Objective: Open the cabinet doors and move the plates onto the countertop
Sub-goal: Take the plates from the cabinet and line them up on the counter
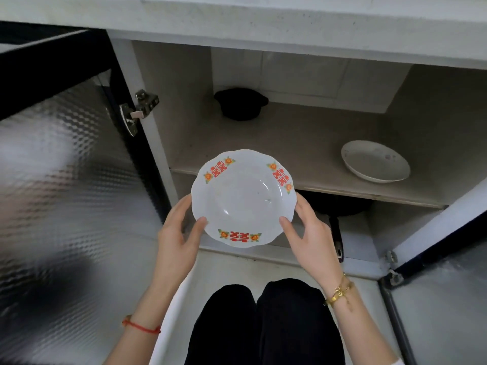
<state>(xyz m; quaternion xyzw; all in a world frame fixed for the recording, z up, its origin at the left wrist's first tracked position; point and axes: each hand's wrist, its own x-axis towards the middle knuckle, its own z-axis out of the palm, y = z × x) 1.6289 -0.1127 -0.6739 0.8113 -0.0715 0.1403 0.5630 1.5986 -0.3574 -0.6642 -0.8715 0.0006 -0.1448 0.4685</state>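
A white scalloped plate point(242, 197) with red and orange flower marks on its rim hangs in the air in front of the open cabinet. My left hand point(176, 238) grips its left edge and my right hand point(311, 235) grips its right edge, thumbs on top of the rim. A second, plain white plate point(375, 161) lies on the cabinet's upper shelf point(276, 143) at the right. Both cabinet doors stand open: the left door point(66, 193) and the right door point(445, 293). The countertop's pale edge point(263, 19) runs across the top of the view.
A black pot point(240, 104) sits at the back left of the upper shelf. A dark pan with a handle point(337, 227) rests on the lower level. A metal hinge point(139, 109) sticks out from the left frame. My knees in black trousers point(263, 325) are below the plate.
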